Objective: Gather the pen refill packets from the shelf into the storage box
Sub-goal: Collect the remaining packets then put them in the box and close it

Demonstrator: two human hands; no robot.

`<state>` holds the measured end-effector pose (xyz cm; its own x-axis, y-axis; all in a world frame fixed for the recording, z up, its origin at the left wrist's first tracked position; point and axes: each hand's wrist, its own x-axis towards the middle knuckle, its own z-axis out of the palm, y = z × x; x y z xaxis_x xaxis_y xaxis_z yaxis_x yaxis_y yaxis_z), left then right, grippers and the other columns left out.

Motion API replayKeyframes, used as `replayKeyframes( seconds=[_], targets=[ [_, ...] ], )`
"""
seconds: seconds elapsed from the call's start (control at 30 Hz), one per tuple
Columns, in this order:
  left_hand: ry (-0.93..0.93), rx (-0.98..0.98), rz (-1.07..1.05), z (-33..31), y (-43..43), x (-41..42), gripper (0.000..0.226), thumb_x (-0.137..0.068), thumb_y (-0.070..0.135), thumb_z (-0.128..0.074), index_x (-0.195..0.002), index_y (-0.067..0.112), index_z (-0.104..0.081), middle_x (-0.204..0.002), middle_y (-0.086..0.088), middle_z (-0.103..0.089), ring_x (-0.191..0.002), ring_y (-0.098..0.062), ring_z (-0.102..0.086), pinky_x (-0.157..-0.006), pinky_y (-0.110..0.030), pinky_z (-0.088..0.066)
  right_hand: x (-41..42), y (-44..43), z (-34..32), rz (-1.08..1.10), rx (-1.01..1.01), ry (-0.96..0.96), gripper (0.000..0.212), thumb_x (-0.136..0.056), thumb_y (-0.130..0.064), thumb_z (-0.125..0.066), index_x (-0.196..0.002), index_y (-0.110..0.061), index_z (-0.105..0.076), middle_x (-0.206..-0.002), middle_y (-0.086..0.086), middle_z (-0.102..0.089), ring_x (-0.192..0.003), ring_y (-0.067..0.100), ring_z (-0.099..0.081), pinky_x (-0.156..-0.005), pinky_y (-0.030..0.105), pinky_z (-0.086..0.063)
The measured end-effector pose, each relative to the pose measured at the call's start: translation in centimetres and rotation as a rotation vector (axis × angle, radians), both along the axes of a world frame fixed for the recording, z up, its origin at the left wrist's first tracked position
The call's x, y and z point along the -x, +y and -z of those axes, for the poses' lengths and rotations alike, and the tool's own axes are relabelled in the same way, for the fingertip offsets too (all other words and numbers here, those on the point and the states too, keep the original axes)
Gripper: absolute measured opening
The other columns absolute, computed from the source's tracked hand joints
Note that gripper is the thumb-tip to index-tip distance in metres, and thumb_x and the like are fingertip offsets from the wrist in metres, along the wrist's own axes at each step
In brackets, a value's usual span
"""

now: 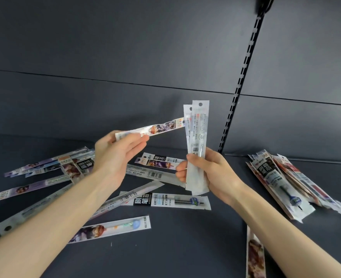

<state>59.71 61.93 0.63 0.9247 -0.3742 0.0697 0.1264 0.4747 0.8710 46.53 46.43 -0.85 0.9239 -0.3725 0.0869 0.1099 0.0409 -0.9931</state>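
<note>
head view: right hand [209, 171] grips upright packets [197, 137]; left hand [115, 155] pinches one.

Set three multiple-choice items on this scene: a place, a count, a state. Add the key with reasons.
1. Where does the stacked pile lie relative to the right hand?
A. to its left
B. to its right, on the shelf
C. inside it

2. How many packets does the left hand hold?
A. three
B. five
C. one

3. How does the right hand's bundle stand?
A. upright
B. flat on the shelf
C. folded double

Key:
1 B: the pile rests on the shelf, right of that hand.
2 C: a single packet juts from its fingers.
3 A: its hang-holes point up.
</note>
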Motion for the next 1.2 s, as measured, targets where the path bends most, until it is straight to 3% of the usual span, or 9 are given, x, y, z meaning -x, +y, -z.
replayKeyframes(
  seconds=[0.2, 0.4, 0.53, 0.63, 0.7, 0.83, 0.93, 1.1, 1.2],
  targets=[
    [0.122, 0.089, 0.276, 1.0, -1.1, 1.4, 0.007, -0.086, -0.005, -0.056, -0.081, -0.001, -0.057, -0.101, -0.023, -0.071, -0.09, -0.029, -0.072, -0.074, -0.03, -0.06, -0.6, 0.0, 0.3, 0.064, -0.11, -0.046, 0.021, -0.095, 0.004, -0.044, -0.114, 0.0, -0.051, -0.068, 0.008, -0.054, -0.054, 0.016, -0.049, -0.057, 0.032, -0.05],
    [-0.177, -0.341, 0.385, 2.5, -1.8, 2.5, 0.007, -0.069, 0.02, -0.074, -0.074, 0.015, -0.074, -0.079, -0.007, -0.064, -0.075, -0.018, -0.052, -0.067, -0.027, -0.038, -0.8, 0.3, 0.4, 0.11, -0.127, -0.08, 0.023, -0.099, -0.031, -0.046, -0.089, -0.013, -0.055, -0.063, -0.001, -0.042, -0.05, 0.011, -0.034, -0.05, 0.024, -0.038],
    [-0.29, -0.428, 0.487, 2.8, -1.7, 2.9, 0.014, -0.073, 0.013, -0.076, -0.086, 0.011, -0.072, -0.08, -0.005, -0.069, -0.071, -0.014, -0.052, -0.058, -0.021, -0.039, -0.6, 0.6, 0.4, 0.064, -0.065, -0.074, 0.03, -0.095, -0.033, -0.053, -0.074, -0.013, -0.058, -0.06, 0.0, -0.045, -0.051, 0.013, -0.037, -0.054, 0.027, -0.039],
    [-0.441, -0.468, 0.55, 2.4, -1.6, 3.4, 0.014, -0.074, 0.008, -0.076, -0.087, 0.01, -0.071, -0.08, 0.001, -0.074, -0.067, -0.006, -0.061, -0.055, -0.016, -0.042, -0.7, 0.6, 0.4, 0.005, -0.109, -0.045, 0.028, -0.095, -0.024, -0.054, -0.094, 0.003, -0.063, -0.075, 0.013, -0.062, -0.068, 0.03, -0.056, -0.072, 0.043, -0.052],
    [-0.459, -0.484, 0.542, 2.3, -1.6, 3.4, 0.014, -0.073, 0.014, -0.077, -0.085, 0.01, -0.071, -0.073, 0.005, -0.07, -0.067, -0.005, -0.061, -0.06, -0.017, -0.044, -0.7, 0.5, 0.4, -0.006, -0.151, -0.034, 0.027, -0.097, -0.019, -0.051, -0.108, 0.004, -0.059, -0.086, 0.013, -0.067, -0.081, 0.03, -0.065, -0.077, 0.041, -0.058],
    [-0.472, -0.496, 0.33, 2.0, -1.5, 2.7, 0.034, -0.075, 0.043, -0.068, -0.083, 0.009, -0.066, -0.07, 0.01, -0.065, -0.072, -0.004, -0.057, -0.073, -0.028, -0.045, -0.5, 0.4, 0.2, -0.008, -0.039, -0.032, 0.017, -0.099, -0.014, -0.046, -0.102, -0.002, -0.056, -0.071, 0.007, -0.064, -0.061, 0.018, -0.064, -0.066, 0.035, -0.057],
    [-0.446, -0.392, 0.329, 1.7, -1.2, 2.2, 0.05, -0.075, 0.057, -0.067, -0.1, 0.014, -0.067, -0.097, 0.006, -0.072, -0.1, -0.012, -0.064, -0.09, -0.035, -0.047, -0.4, 1.3, 0.2, -0.176, 0.014, 0.005, 0.012, -0.1, -0.014, -0.043, -0.097, -0.009, -0.054, -0.062, 0.003, -0.053, -0.049, 0.014, -0.048, -0.054, 0.03, -0.05],
    [-0.402, -0.356, 0.47, 1.2, -1.4, 3.4, 0.052, -0.077, 0.053, -0.058, -0.116, 0.017, -0.059, -0.107, -0.001, -0.074, -0.102, -0.019, -0.068, -0.092, -0.039, -0.05, -0.5, 3.0, 0.4, -0.292, 0.264, 0.156, 0.012, -0.097, -0.032, -0.049, -0.091, -0.022, -0.049, -0.057, -0.005, -0.037, -0.046, 0.009, -0.032, -0.046, 0.021, -0.036],
    [-0.37, -0.335, 0.427, 0.9, -1.5, 3.8, 0.054, -0.074, 0.051, -0.057, -0.115, 0.016, -0.057, -0.101, 0.0, -0.075, -0.099, -0.016, -0.069, -0.091, -0.035, -0.049, -0.5, 3.3, 0.3, -0.262, 0.531, 0.14, 0.019, -0.096, -0.03, -0.053, -0.111, -0.025, -0.043, -0.056, -0.018, -0.045, -0.046, 0.002, -0.041, -0.049, 0.016, -0.039]
  ],
)
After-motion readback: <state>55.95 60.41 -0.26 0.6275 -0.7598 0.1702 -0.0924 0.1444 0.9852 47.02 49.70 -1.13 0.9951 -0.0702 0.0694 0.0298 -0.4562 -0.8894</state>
